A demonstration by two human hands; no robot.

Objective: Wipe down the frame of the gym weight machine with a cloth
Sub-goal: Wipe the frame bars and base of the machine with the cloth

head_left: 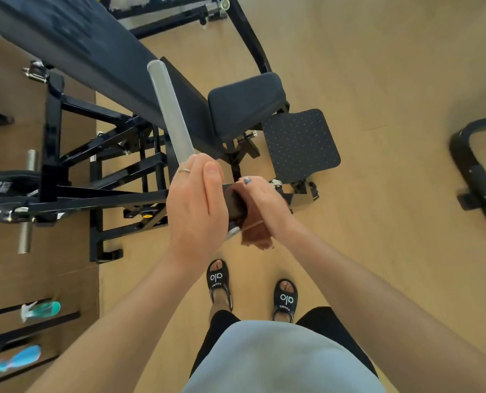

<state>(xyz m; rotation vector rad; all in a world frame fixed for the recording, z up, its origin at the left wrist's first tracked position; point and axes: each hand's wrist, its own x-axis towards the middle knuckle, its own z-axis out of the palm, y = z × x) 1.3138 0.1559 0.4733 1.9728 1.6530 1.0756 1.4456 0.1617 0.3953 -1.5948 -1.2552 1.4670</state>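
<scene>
Left grip (197, 205) clasps silver bar (171, 113); right grip (267, 198) presses brown cloth (254, 226) on frame, wood floor (378, 66) below.

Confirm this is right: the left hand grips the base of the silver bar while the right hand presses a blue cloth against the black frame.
Wrong in one respect: the cloth is brown, not blue. The head view shows the right hand pressing it against the black frame, while the left hand grips the base of the silver bar, as stated.
</scene>
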